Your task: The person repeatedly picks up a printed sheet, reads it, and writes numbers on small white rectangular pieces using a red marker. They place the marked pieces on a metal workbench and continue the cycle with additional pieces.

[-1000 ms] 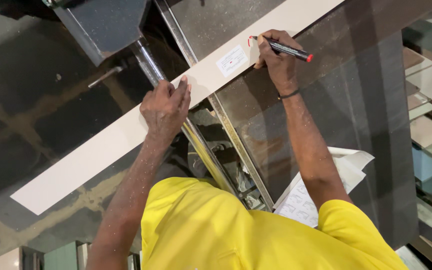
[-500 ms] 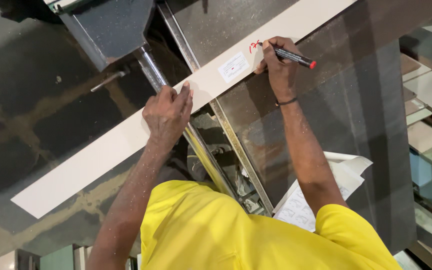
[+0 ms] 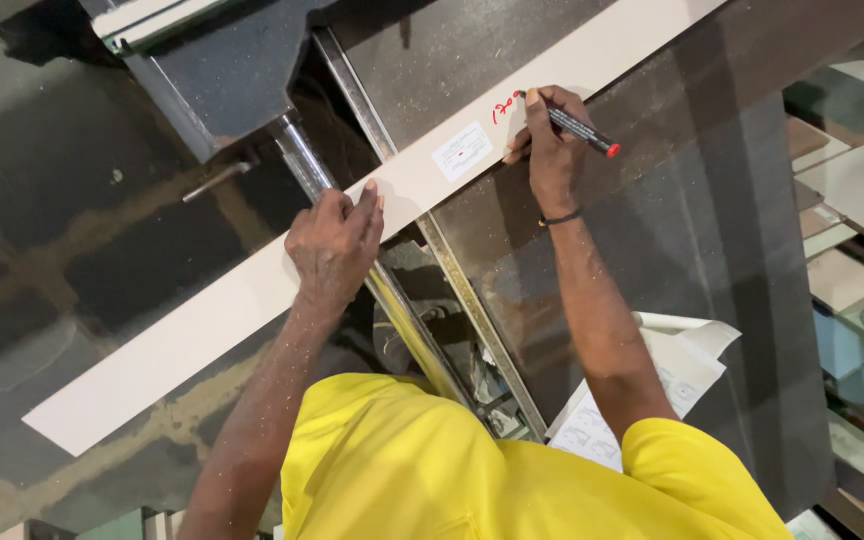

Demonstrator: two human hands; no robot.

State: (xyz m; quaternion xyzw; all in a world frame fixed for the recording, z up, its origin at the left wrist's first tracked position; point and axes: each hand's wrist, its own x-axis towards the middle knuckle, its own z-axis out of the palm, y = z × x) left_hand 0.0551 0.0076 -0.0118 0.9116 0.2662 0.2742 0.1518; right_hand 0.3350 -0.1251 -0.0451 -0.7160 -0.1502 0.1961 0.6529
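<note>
- The long pale board strip [image 3: 252, 300] lies slantwise across the dark machine table [image 3: 72, 200], bridging the metal guide rail [image 3: 452, 290]; a small white label [image 3: 463, 152] sits on it, and red pen marks [image 3: 503, 106] stand just beyond the label.
- The right hand [image 3: 550, 150] is closed round a black marker with a red cap end [image 3: 582, 127], its tip at the strip beside the red marks — the step in hand looks like writing on the strip.
- The left hand [image 3: 335, 245] lies spread flat on the strip, fingers extended, pressing it down and gripping nothing.
- The next move seems to call for a steady strip and a light, controlled pen tip; whether the tip touches right now I cannot quite tell.
- Against half a second ago, the red marks have grown longer, while the left hand stays where it was.
- Printed sheets of paper [image 3: 642, 390] lie near the yellow shirt [image 3: 472, 470].
</note>
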